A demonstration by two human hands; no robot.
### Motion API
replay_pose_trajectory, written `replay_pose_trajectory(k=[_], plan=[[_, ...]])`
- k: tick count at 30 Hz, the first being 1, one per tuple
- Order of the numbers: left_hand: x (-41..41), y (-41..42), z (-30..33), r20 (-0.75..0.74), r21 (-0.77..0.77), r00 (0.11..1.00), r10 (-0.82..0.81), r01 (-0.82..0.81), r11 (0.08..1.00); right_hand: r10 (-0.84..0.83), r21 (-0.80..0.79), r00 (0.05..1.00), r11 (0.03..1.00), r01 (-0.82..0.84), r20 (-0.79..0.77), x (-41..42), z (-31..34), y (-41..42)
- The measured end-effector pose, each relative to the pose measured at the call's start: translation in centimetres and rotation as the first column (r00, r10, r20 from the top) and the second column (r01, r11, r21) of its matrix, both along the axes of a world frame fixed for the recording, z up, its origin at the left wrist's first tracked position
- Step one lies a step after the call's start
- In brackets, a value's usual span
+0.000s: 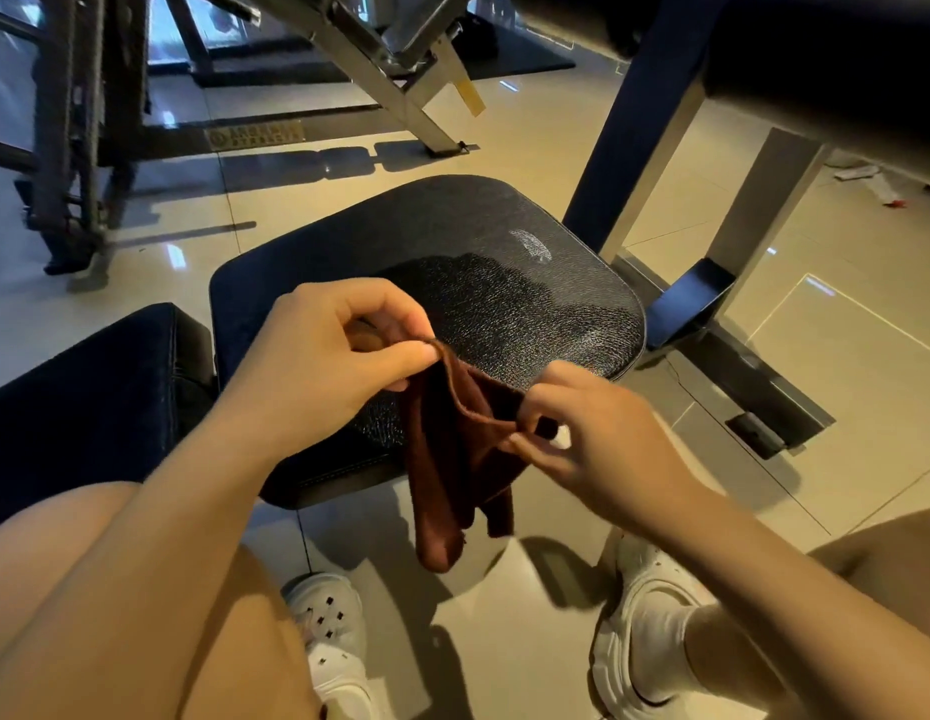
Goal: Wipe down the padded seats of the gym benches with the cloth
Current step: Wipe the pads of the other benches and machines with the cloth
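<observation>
Dark red cloth [455,459] hangs in front of the black padded seat [452,262], its long axis running down toward the tiled floor [842,356]. The left hand [322,356] pinches 1 upper corner between thumb and forefinger, raised over the seat; the right hand [593,439] pinches the other corner, lower and nearer.

white shoes [330,631] on tiled floor [842,356] | machine frame [400,70] behind | litter [889,192] far right

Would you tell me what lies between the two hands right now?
In the head view, the dark red cloth's top edge spans from the left hand to the right hand; both pinch it.
</observation>
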State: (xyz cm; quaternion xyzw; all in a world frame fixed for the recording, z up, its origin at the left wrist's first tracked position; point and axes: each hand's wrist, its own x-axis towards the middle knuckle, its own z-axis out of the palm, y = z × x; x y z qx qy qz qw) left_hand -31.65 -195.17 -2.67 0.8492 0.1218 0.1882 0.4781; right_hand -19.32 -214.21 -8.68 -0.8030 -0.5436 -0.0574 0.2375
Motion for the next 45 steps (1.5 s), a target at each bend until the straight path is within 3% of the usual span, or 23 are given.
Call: replay_pose_trajectory(k=[4,8,11,18,25,27,29,32,34,36,41,45], plan=[[-1.0,1.0,0.2,-0.076,0.239,0.995,-0.065,0.082,0.968,0.037,0.027,0.999,0.999,-0.038,0.033,1.8,2.7,-1.5],[-1.4,1.6,0.3,-0.186,0.352,0.98,-0.071,0.134,0.926,0.051,0.088,0.986,0.995,-0.037,-0.159,2.0,3.8,-2.2],[-1.7,1.6,0.3,-0.233,0.292,0.966,-0.115,0.182,0.939,-0.011,0.065,0.969,0.997,0.028,-0.247,2.2,4.5,-2.6],[-0.6,-0.2,-0.6,-0.259,0.163,0.944,-0.203,0.25,0.954,-0.106,0.029,0.973,0.993,0.114,-0.205,2.6,4.6,-4.1],[0.8,-1.2,-1.4,-0.085,-0.001,0.995,-0.044,0.044,0.999,-0.144,-0.033,0.859,0.989,0.147,-0.491,2.8,5.4,-5.4],[2.6,-1.1,-1.1,-0.016,0.035,0.999,0.036,-0.036,0.999,-0.187,-0.032,0.825,0.979,0.201,-0.533,4.5,5.9,-4.5],[5.7,-1.0,-1.5,0.017,0.124,0.993,0.117,-0.118,0.985,-0.339,-0.01,0.816,0.926,0.378,-0.468,7.0,5.8,-2.5],[9.3,-1.0,-3.7,-0.034,0.221,0.981,0.192,-0.18,0.959,-0.635,-0.158,0.765,0.77,0.618,-0.102,9.0,3.6,0.8],[10.0,-0.9,-5.8,-0.069,0.216,0.968,0.241,-0.222,0.951,-0.648,-0.084,0.761,0.757,0.648,0.029,7.6,0.7,2.1],[9.9,-0.5,-7.3,-0.013,0.181,0.958,0.288,-0.281,0.943,-0.58,0.013,0.815,0.815,0.58,0.013,5.2,-1.7,2.9],[10.8,-0.1,-8.3,0.045,0.128,0.948,0.314,-0.318,0.94,-0.592,-0.055,0.805,0.803,0.593,0.041,3.9,-4.5,4.1],[10.2,-0.2,-8.3,0.045,0.099,0.955,0.293,-0.296,0.95,-0.508,-0.011,0.861,0.861,0.508,0.007,1.7,-4.5,3.9]])
